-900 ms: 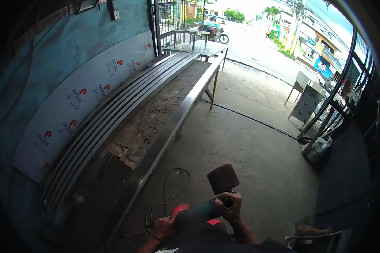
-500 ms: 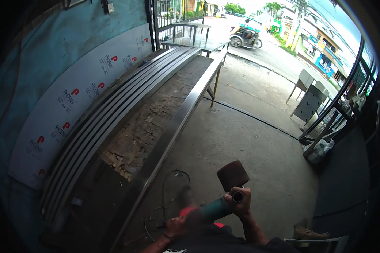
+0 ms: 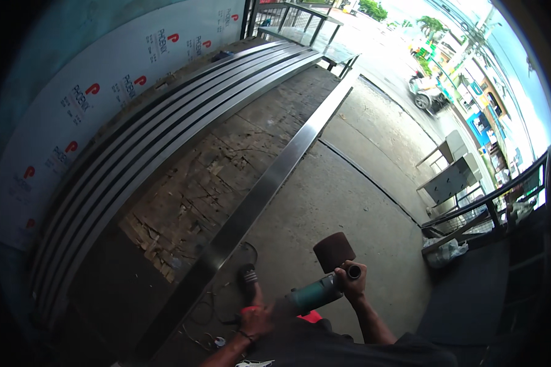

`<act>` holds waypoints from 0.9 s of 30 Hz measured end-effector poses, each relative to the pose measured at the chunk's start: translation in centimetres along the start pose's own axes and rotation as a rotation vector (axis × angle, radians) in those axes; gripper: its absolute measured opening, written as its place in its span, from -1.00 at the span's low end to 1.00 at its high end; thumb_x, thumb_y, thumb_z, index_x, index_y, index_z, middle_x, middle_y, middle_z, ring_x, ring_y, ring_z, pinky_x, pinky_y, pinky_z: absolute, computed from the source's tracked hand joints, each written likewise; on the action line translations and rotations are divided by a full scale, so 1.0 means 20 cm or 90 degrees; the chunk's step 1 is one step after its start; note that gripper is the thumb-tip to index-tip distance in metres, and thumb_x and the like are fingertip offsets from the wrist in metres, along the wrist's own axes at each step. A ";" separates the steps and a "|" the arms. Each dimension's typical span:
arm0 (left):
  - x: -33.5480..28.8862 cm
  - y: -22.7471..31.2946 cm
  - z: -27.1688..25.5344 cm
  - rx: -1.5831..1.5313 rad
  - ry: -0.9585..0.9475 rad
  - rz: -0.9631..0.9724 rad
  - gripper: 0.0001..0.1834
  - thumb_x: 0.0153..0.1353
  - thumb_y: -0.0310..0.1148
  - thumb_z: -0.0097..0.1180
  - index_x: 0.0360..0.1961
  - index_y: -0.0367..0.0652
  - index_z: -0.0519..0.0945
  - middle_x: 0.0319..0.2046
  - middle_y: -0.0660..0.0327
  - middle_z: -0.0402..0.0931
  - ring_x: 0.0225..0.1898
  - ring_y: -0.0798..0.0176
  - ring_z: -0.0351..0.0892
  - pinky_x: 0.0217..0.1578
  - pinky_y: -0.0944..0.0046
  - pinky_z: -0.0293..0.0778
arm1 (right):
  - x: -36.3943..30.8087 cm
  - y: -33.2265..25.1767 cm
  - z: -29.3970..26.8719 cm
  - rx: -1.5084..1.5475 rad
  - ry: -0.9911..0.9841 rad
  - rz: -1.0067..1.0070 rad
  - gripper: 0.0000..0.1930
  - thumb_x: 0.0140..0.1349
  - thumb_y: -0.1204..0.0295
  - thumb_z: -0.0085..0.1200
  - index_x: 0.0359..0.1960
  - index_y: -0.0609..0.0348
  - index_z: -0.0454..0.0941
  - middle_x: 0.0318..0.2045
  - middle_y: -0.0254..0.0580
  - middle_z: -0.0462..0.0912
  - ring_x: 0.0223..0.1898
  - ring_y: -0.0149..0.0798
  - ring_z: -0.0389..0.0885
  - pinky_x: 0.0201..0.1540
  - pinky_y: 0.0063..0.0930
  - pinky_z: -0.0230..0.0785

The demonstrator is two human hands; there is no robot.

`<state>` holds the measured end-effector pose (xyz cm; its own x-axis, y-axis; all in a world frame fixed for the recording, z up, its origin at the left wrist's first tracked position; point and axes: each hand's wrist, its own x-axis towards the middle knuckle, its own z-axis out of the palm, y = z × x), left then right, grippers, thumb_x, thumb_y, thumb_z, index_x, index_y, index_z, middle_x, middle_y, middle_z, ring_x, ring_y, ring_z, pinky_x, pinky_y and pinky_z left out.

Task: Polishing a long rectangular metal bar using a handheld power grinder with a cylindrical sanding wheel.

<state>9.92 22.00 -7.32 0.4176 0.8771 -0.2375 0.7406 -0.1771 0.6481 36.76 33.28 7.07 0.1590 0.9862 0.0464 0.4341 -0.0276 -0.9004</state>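
A teal drum sander [image 3: 316, 296] with a brown abrasive drum [image 3: 334, 252] is held low in front of me, clear of the metal. My right hand [image 3: 355, 281] is closed around its round side handle near the drum. At the tool's dark rear end, my left hand [image 3: 257, 320] has its fingers curled round the grip, partly lost in shadow. To the left of the tool runs a long, shiny rectangular metal tube [image 3: 266, 186], slanting from lower left to upper right along the edge of a worn wooden worktop [image 3: 187, 208].
Several more metal tubes [image 3: 183, 131] lie side by side toward the wall, where a white printed sheet [image 3: 104, 104] leans. A cable [image 3: 208, 306] loops over the floor by my foot. Metal furniture pieces [image 3: 450, 177] and a filled plastic bag [image 3: 444, 252] stand at right.
My view has turned, so the tubes and worktop appear shifted and larger. Both hands keep hold of the drum sander. Outside, a three-wheeled vehicle has moved right along the road.
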 end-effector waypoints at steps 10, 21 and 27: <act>0.12 0.01 0.00 -0.073 0.020 -0.110 -0.33 -0.11 -0.20 0.25 0.13 -0.05 0.48 -0.36 -0.05 0.62 -0.30 -0.13 0.67 -0.25 -0.06 0.58 | 0.26 0.06 0.09 0.013 -0.153 0.052 -0.71 0.04 0.40 0.23 -0.68 0.25 0.41 -0.72 -0.42 0.37 -0.62 -0.58 0.29 -0.57 -0.54 0.14; 0.26 0.08 0.04 -0.160 -0.013 -0.199 -0.34 -0.11 -0.23 0.33 0.11 -0.08 0.48 -0.31 -0.05 0.63 -0.25 -0.15 0.66 -0.19 -0.07 0.56 | 0.42 0.28 0.09 0.040 -0.233 0.110 -0.71 0.07 0.40 0.22 -0.69 0.24 0.40 -0.72 -0.45 0.35 -0.61 -0.58 0.29 -0.56 -0.55 0.14; 0.27 -0.05 0.17 -0.106 0.085 -0.180 -0.42 -0.12 -0.38 0.26 0.04 -0.05 0.50 -0.31 0.05 0.64 -0.18 -0.06 0.65 -0.11 -0.03 0.42 | 0.38 0.33 0.15 -0.019 -0.253 0.142 -0.61 0.18 0.33 0.25 -0.70 0.19 0.37 -0.72 -0.51 0.30 -0.62 -0.61 0.26 -0.58 -0.56 0.10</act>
<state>13.23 25.34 -11.60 0.1280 0.9338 -0.3341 0.7164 0.1459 0.6822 38.15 41.06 0.14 -0.0983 0.9416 -0.3220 0.4546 -0.2453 -0.8562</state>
